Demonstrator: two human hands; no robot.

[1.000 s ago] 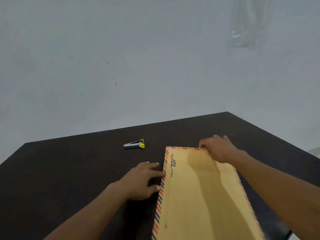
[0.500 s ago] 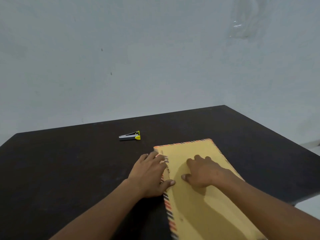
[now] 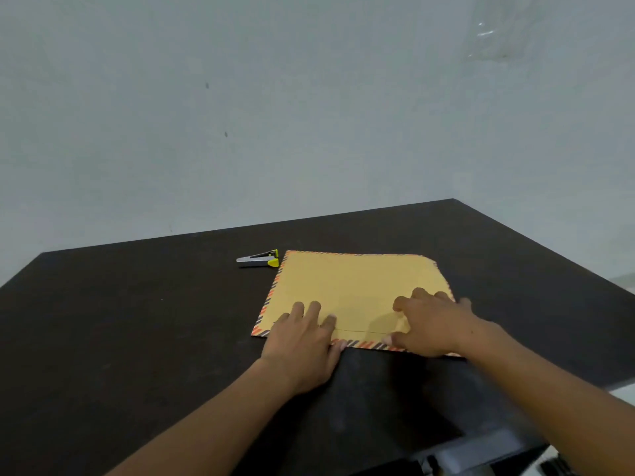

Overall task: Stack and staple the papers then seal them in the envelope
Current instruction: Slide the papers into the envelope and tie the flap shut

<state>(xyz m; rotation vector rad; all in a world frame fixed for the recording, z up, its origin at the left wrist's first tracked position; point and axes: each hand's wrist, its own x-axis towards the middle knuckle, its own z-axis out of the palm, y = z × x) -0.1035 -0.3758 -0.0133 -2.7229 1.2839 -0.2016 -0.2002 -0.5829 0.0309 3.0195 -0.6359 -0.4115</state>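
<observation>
Left hand (image 3: 302, 341), right hand (image 3: 433, 325) on flat rectangular paper envelope (image 3: 354, 283)

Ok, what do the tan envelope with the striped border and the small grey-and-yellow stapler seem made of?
Tan striped-border envelope: likely matte kraft paper; dull, flat, thin seam line. Small grey-and-yellow stapler: probably bright metal body, yellow plastic end; too small to confirm.

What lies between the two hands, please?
Only bare envelope, crossed by a thin line, lies between the left hand and right hand, in the head view.
</observation>
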